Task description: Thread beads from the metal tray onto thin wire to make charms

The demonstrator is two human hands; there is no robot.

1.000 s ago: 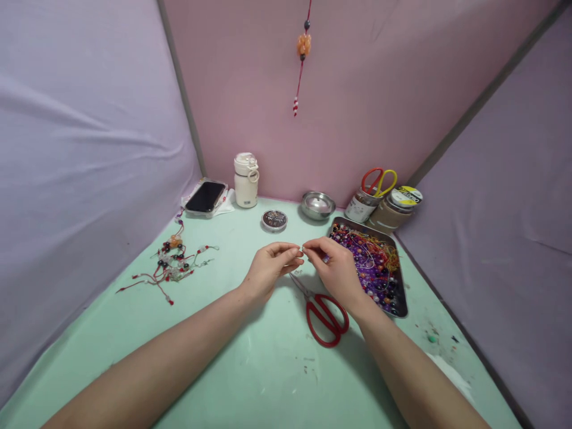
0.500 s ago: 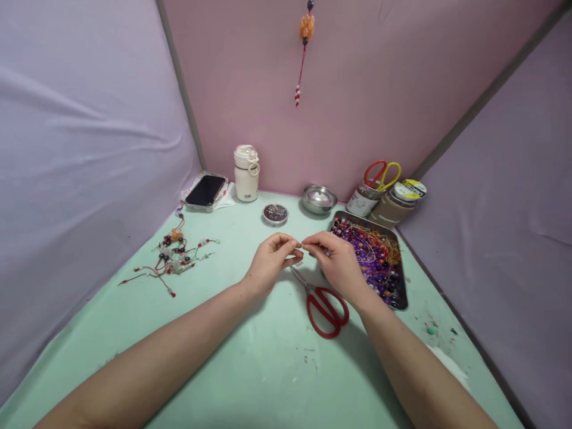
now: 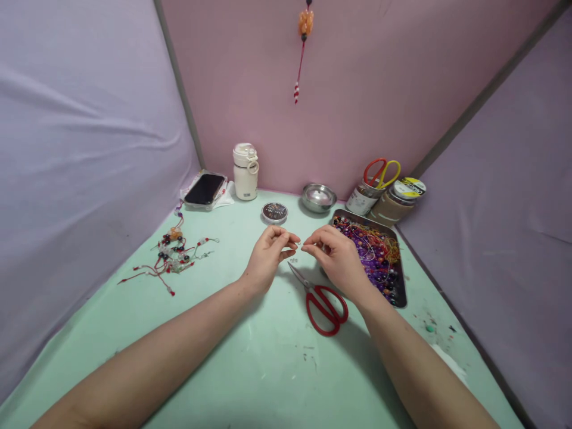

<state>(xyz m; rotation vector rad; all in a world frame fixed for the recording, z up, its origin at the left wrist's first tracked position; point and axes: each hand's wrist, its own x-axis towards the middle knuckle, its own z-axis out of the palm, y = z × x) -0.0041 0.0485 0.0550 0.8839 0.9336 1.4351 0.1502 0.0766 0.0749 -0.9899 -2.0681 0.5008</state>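
My left hand (image 3: 270, 251) and my right hand (image 3: 333, 256) face each other over the middle of the green table, thumbs and fingertips pinched, a narrow gap between them. Something tiny shows at the left fingertips, too small to name. Whatever the right fingers pinch cannot be made out. Just below the hands lie scissors (image 3: 322, 304) with red handles, their blades pointing up and left. Close to the blade tips sits a small cluster of clear bits (image 3: 293, 260). Partly behind my right hand is a dark tray (image 3: 403, 292) of purple, black and orange beads and threads.
Beaded red cords (image 3: 176, 253) lie at the left. Along the back stand a phone (image 3: 205, 189), a white bottle (image 3: 245, 173), a round case of small pieces (image 3: 274, 213), a steel bowl (image 3: 319, 198) and jars (image 3: 364, 198). A beaded string (image 3: 305, 24) hangs on the pink wall.
My hands have drawn slightly apart; their fingertips were together before and now have a gap. The scissors, tray and other table items stay in place.
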